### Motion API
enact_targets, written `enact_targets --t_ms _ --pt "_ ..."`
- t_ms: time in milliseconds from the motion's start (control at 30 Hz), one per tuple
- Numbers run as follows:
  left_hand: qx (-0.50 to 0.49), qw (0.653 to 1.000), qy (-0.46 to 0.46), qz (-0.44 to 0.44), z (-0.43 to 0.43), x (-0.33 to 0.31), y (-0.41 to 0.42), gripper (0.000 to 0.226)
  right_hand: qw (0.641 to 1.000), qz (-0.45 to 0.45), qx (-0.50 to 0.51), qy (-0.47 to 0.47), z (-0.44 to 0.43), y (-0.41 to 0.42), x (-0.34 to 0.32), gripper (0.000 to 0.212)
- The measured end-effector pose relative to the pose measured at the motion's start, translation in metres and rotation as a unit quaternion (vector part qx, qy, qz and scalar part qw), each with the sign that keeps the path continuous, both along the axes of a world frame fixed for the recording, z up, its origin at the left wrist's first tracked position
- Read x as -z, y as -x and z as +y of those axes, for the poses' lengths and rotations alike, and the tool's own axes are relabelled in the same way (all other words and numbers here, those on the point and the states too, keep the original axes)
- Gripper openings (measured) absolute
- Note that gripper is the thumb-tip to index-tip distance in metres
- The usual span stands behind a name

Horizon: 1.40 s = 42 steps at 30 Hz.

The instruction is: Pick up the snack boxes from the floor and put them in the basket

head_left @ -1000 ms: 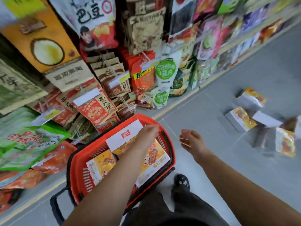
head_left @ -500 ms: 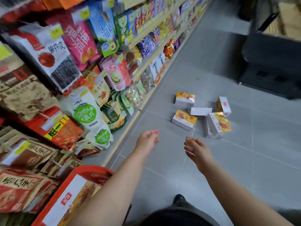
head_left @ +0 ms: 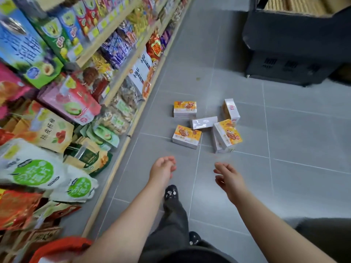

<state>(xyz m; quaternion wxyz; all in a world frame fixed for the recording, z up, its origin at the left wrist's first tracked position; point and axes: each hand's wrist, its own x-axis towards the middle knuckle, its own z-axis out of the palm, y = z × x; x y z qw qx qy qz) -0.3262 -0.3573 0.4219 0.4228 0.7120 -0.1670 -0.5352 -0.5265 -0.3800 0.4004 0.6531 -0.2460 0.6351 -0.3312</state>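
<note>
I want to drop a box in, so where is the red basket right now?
Head view, bottom left corner: only the rim of the red basket shows, beside the snack shelf and just left of the left forearm.

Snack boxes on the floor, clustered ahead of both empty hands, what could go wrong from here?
The tilted box seems propped on an edge, close beside the white-faced box; lifting either might topple it. The basket sits at the bottom left edge of the view, mostly out of sight, so a drop could miss it. The left hand and right hand are open; grabbing several boxes at once risks a slip.
</note>
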Motion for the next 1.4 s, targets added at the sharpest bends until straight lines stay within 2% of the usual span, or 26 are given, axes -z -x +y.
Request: enact_targets --t_ms 333,567,633,867,1133,1400 --pt "0.148 0.989 -0.021 -0.003 -0.176 0.015 0.026 0.024 0.996 0.021 0.074 -0.050 -0.125 0.022 0.021 0.008" --pt "0.217 0.974 -0.058 -0.026 -0.277 0.039 0.069 0.018 0.987 0.027 0.142 -0.065 -0.205 0.084 0.037 0.012" --pt "0.213 0.974 -0.075 -0.021 -0.302 0.051 0.088 0.015 0.986 0.032 0.148 -0.073 -0.234 0.107 0.048 0.017" --pt "0.170 0.979 -0.111 -0.010 -0.376 0.094 0.152 0.017 0.988 0.050 0.074 -0.129 -0.327 0.182 0.095 0.032" --pt "0.139 0.977 -0.162 0.003 -0.461 0.203 0.196 0.024 0.976 0.081 0.042 -0.196 -0.395 0.224 0.219 0.041" --pt "0.215 0.959 -0.185 -0.022 -0.528 0.410 0.235 0.019 0.976 0.076 0.063 -0.196 -0.438 0.239 0.413 0.047"
